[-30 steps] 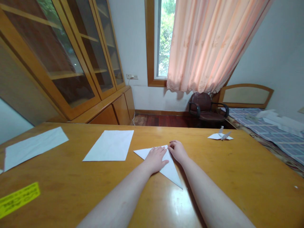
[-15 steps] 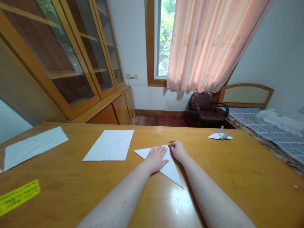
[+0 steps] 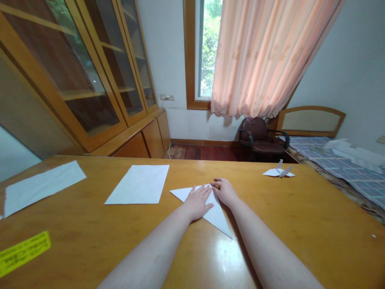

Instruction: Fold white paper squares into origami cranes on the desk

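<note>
A white sheet of paper folded into a triangle [image 3: 219, 218] lies on the wooden table, its long edge facing me. Across its middle my left hand [image 3: 197, 202] rests flat, fingers spread and pressing on the paper. My right hand [image 3: 225, 192] is at the triangle's far corner, with its fingertips bent together on that corner. The thumb and the exact grip are partly hidden. Further right stands a folded white paper crane [image 3: 279, 172], apart from both hands.
To the left of my hands lies a white square sheet of paper [image 3: 138, 184]. Another white strip of paper [image 3: 45, 186] sits at the far left, above a yellow label [image 3: 25, 253] on the table [image 3: 99, 241]. Beyond the table are a brown chair [image 3: 255, 134] and a bed [image 3: 345, 156].
My right hand has shifted slightly left, its fingertips now further over the triangle's far corner. My left hand stays on the paper almost unmoved.
</note>
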Available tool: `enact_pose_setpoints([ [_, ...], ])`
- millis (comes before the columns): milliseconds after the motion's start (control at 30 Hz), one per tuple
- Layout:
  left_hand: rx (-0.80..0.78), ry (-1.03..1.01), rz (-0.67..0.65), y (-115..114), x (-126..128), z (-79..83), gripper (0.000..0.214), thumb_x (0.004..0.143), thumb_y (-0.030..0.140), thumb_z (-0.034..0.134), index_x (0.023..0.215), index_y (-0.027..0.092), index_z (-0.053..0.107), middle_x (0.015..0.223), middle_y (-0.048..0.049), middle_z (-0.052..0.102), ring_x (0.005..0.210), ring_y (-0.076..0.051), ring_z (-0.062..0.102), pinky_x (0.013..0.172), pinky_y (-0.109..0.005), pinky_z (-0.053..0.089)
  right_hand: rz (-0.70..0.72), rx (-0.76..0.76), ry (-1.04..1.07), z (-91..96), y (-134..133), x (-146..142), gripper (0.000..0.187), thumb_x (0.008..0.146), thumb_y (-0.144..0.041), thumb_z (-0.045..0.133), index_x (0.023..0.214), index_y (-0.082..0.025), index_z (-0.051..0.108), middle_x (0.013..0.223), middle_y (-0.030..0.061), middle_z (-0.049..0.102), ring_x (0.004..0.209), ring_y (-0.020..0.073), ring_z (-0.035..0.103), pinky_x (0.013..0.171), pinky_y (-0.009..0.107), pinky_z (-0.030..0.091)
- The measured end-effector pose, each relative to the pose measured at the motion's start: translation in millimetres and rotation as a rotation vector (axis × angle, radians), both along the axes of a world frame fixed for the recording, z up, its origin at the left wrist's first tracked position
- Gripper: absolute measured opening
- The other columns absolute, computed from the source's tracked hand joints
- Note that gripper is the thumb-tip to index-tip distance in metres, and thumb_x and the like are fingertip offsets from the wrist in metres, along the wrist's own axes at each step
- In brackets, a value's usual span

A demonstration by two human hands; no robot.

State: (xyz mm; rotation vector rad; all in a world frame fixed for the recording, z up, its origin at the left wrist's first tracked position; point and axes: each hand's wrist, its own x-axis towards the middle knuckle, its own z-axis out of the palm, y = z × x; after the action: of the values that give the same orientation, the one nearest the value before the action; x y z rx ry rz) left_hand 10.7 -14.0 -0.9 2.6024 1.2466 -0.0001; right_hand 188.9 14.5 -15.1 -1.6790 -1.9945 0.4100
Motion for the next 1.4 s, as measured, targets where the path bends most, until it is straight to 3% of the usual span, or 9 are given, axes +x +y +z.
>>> enact_pose_setpoints([
  [200,0.029,0.002,0.058,5,-1,-6.7,0.07,0.087,0.058,0.031,0.146,0.024,0.015,0.153,-0.0037,0.015,0.141,-0.026,0.01,0.112,-0.055,0.008,-0.015,-0.099,-0.119,10.4,-10,-9,0.034,0.085,-0.039,0.05,0.115,-0.03,0.064,0.134,0.0079,0.051,0.125,0.0235,0.042,0.106,0.041,0.024],
  [333,0.038,0.003,0.086,11,-5,-9.1,0.069,0.088,0.057,0.029,0.146,0.022,0.017,0.153,-0.0054,0.017,0.141,-0.026,0.011,0.112,-0.054,0.01,-0.035,-0.179,-0.154,15.7,-17,-15,0.055,0.076,-0.052,0.059,0.127,-0.032,0.053,0.144,0.0084,0.038,0.135,0.0278,0.026,0.109,0.047,0.013],
  [633,0.027,0.046,0.236,26,-28,-4.2,0.064,0.09,0.054,0.025,0.146,0.022,0.019,0.153,-0.0054,0.015,0.141,-0.027,0.009,0.111,-0.055,0.011,-0.067,-0.208,-0.186,15.8,-17,-15,0.061,0.074,-0.059,0.06,0.129,-0.035,0.05,0.147,0.0077,0.033,0.137,0.0304,0.021,0.109,0.048,0.013],
  [767,0.015,0.084,0.445,35,-43,-5.8,0.065,0.089,0.056,0.021,0.146,0.025,0.018,0.153,-0.0072,0.011,0.141,-0.031,0.006,0.108,-0.062,0.007,-0.068,-0.214,-0.17,16.4,-17,-14,0.062,0.072,-0.059,0.062,0.129,-0.035,0.05,0.147,0.0079,0.032,0.137,0.0298,0.021,0.109,0.048,0.013],
  [900,0.031,0.109,0.636,44,-55,-10.5,0.067,0.089,0.056,0.017,0.146,0.023,0.017,0.153,-0.0103,0.01,0.14,-0.032,0.007,0.108,-0.06,0.01,-0.07,-0.224,-0.159,17.5,-17,-15,0.062,0.072,-0.058,0.062,0.129,-0.035,0.05,0.148,0.0076,0.032,0.138,0.0293,0.02,0.109,0.047,0.012],
  [1100,0.192,0.097,0.778,42,-51,-4.1,0.071,0.089,0.054,0.022,0.145,0.011,0.021,0.151,-0.0197,0.014,0.139,-0.036,0.009,0.108,-0.058,0.016,-0.08,-0.225,-0.201,19.0,-17,-17,0.062,0.074,-0.059,0.059,0.13,-0.035,0.049,0.147,0.0074,0.033,0.137,0.0332,0.02,0.108,0.053,0.01],
  [1200,0.311,0.04,0.633,33,-39,0.0,0.066,0.09,0.049,0.025,0.144,0.012,0.022,0.152,-0.0164,0.015,0.141,-0.032,0.006,0.11,-0.054,0.012,-0.154,-0.206,-0.247,19.0,-15,-14,0.06,0.078,-0.059,0.053,0.132,-0.032,0.047,0.146,0.0095,0.034,0.136,0.0361,0.019,0.106,0.057,0.006],
  [1333,0.211,0.023,0.283,21,-20,-4.7,0.061,0.089,0.043,0.034,0.143,0.015,0.027,0.152,-0.0128,0.021,0.141,-0.027,0.012,0.112,-0.049,0.013,-0.27,-0.21,-0.265,16.3,-11,-6,0.06,0.082,-0.058,0.048,0.135,-0.028,0.045,0.146,0.0113,0.033,0.136,0.0372,0.018,0.106,0.057,0.007],
  [1400,0.142,0.02,0.191,18,-14,-8.0,0.06,0.09,0.042,0.034,0.142,0.014,0.028,0.151,-0.0129,0.024,0.14,-0.025,0.015,0.113,-0.046,0.015,-0.291,-0.213,-0.267,14.2,-9,-4,0.061,0.082,-0.058,0.046,0.135,-0.028,0.044,0.146,0.011,0.033,0.136,0.0375,0.018,0.106,0.057,0.008],
])
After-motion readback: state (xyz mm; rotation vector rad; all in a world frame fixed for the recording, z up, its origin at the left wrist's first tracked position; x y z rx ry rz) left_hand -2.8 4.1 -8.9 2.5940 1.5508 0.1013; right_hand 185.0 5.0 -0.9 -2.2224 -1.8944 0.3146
